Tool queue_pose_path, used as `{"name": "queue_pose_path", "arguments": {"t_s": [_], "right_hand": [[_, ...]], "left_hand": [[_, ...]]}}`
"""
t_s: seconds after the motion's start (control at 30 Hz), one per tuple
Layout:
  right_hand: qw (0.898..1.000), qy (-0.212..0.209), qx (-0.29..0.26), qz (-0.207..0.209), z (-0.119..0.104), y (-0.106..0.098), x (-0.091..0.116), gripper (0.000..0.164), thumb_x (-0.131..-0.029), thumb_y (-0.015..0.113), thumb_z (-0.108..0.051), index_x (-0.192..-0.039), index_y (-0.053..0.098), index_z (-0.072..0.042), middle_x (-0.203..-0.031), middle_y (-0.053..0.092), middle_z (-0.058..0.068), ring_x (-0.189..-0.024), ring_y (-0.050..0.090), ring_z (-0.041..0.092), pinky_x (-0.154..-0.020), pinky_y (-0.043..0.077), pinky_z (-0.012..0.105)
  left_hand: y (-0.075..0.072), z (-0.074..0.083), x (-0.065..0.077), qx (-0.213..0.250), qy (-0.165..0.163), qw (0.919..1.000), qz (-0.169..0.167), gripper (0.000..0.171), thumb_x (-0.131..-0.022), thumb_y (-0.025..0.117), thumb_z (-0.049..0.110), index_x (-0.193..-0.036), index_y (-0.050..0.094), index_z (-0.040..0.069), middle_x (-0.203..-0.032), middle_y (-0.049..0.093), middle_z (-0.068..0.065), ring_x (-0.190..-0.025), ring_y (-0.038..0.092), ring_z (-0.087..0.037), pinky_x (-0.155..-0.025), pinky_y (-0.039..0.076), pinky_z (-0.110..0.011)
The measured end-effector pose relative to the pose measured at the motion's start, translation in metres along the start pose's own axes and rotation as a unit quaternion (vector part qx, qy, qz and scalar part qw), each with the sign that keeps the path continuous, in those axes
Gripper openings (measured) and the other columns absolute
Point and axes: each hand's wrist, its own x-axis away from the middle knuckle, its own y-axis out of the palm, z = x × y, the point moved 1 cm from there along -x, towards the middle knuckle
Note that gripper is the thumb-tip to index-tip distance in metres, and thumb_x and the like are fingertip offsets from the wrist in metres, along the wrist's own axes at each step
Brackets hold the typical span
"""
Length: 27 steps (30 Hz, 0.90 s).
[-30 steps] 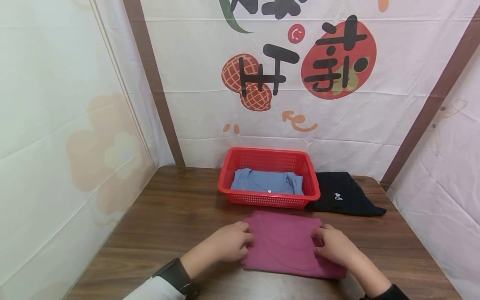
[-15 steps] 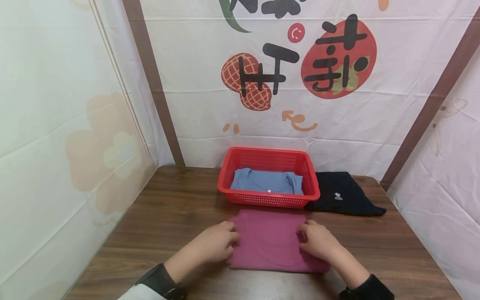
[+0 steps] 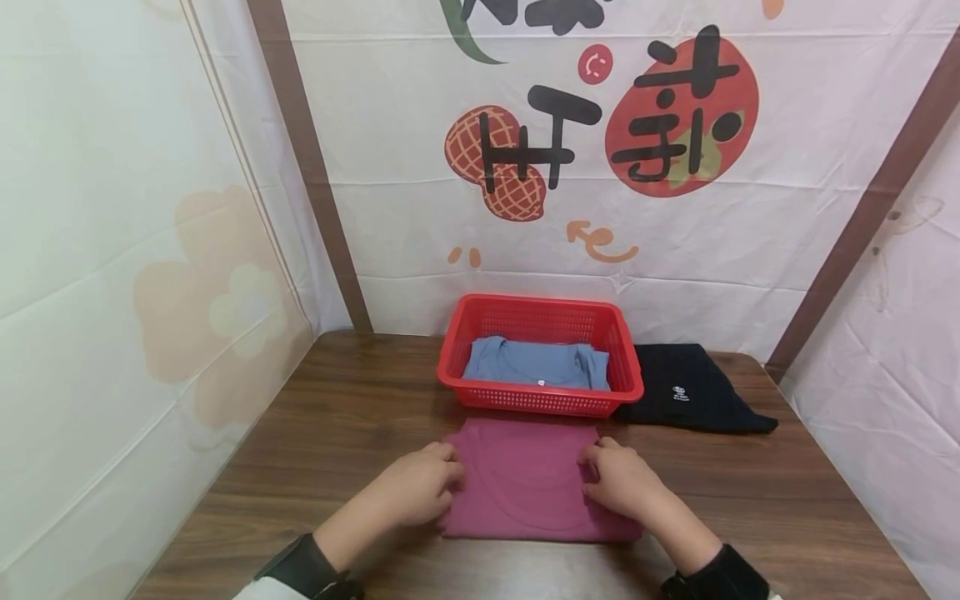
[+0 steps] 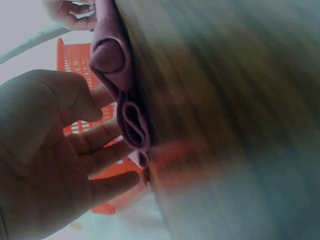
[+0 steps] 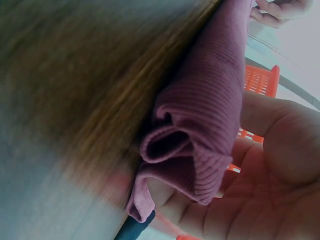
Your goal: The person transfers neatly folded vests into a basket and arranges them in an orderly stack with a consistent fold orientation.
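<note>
A folded magenta shirt lies flat on the wooden table, its curved neckline showing on top. My left hand rests at the shirt's left edge. In the left wrist view, this hand's fingers reach fairly straight over the rolled layers. On the opposite side, my right hand touches the top near the right edge, and a corner of cloth sticks out below it. The right wrist view shows the ribbed, folded end of the shirt against the right hand's fingers; some fingertips are hidden behind cloth.
Just behind the shirt stands a red plastic basket with a folded blue shirt inside. A black folded garment lies to the basket's right. White printed curtains enclose the back and sides of the table.
Both hands and the magenta shirt between them have slid left across the table, ending in front of the basket. The basket and the black garment have stayed put.
</note>
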Motion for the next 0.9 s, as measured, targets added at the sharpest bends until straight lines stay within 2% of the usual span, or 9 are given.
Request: {"name": "queue_pose_path", "arguments": {"t_s": [0.13, 0.33, 0.43, 0.53, 0.63, 0.7, 0.9], "right_hand": [[1.0, 0.001, -0.015, -0.011, 0.003, 0.0, 0.0, 0.034, -0.08, 0.086, -0.024, -0.111, 0.074, -0.015, -0.125, 0.063, 0.016, -0.101, 0.063, 0.033, -0.085, 0.055, 0.055], [0.996, 0.009, -0.091, -0.02, 0.009, -0.005, 0.002, 0.032, -0.083, 0.084, -0.021, -0.113, 0.074, -0.013, -0.11, 0.065, 0.006, -0.093, 0.06, 0.018, -0.086, 0.054, 0.047], [0.993, 0.02, -0.117, -0.011, 0.012, -0.009, 0.003, 0.032, -0.085, 0.082, -0.018, -0.115, 0.073, -0.011, -0.106, 0.066, 0.004, -0.093, 0.06, 0.016, -0.084, 0.055, 0.044], [0.991, 0.035, -0.132, 0.003, 0.017, -0.014, 0.003, 0.033, -0.088, 0.079, -0.018, -0.118, 0.071, -0.008, -0.103, 0.067, 0.004, -0.093, 0.062, 0.018, -0.082, 0.056, 0.044], [0.989, 0.055, -0.14, 0.016, 0.023, -0.02, 0.003, 0.035, -0.09, 0.077, -0.02, -0.121, 0.069, -0.005, -0.105, 0.068, 0.007, -0.097, 0.065, 0.021, -0.083, 0.057, 0.046], [0.987, 0.074, -0.145, 0.019, 0.027, -0.024, 0.004, 0.037, -0.091, 0.076, -0.022, -0.122, 0.068, -0.002, -0.107, 0.069, 0.009, -0.098, 0.066, 0.022, -0.083, 0.058, 0.047], [0.982, 0.137, -0.132, -0.005, 0.038, -0.03, 0.006, 0.05, -0.093, 0.073, -0.032, -0.125, 0.062, 0.005, -0.11, 0.07, 0.017, -0.096, 0.066, 0.027, -0.082, 0.057, 0.05]], "left_hand": [[-0.002, 0.004, -0.002, 0.003, -0.022, 0.9996, -0.018, 0.013, -0.079, 0.07, 0.013, -0.087, 0.074, 0.022, -0.091, 0.053, 0.007, -0.086, 0.054, -0.013, -0.069, 0.051, -0.032], [-0.009, 0.01, -0.009, 0.039, -0.075, 0.9944, -0.064, 0.009, -0.083, 0.068, 0.014, -0.086, 0.075, 0.019, -0.088, 0.056, 0.006, -0.081, 0.055, -0.012, -0.064, 0.05, -0.032], [-0.01, 0.01, -0.013, 0.078, -0.097, 0.9902, -0.064, 0.007, -0.085, 0.067, 0.015, -0.083, 0.073, 0.017, -0.083, 0.058, 0.006, -0.073, 0.054, -0.01, -0.06, 0.047, -0.03], [-0.011, 0.008, -0.015, 0.123, -0.108, 0.9857, -0.04, 0.008, -0.089, 0.067, 0.015, -0.082, 0.07, 0.016, -0.075, 0.059, 0.006, -0.066, 0.052, -0.009, -0.058, 0.046, -0.029], [-0.011, 0.005, -0.018, 0.172, -0.132, 0.9758, -0.025, 0.005, -0.093, 0.069, 0.017, -0.089, 0.071, 0.014, -0.077, 0.061, 0.004, -0.068, 0.054, -0.011, -0.061, 0.048, -0.031], [-0.012, 0.003, -0.02, 0.202, -0.154, 0.9672, -0.017, 0.009, -0.094, 0.07, 0.019, -0.097, 0.073, 0.011, -0.085, 0.065, 0.001, -0.075, 0.057, -0.014, -0.067, 0.051, -0.034], [-0.011, -0.003, -0.022, 0.26, -0.25, 0.9325, -0.002, 0.042, -0.096, 0.07, 0.026, -0.128, 0.063, 0.001, -0.11, 0.066, -0.011, -0.101, 0.062, -0.022, -0.087, 0.055, -0.046]]}}
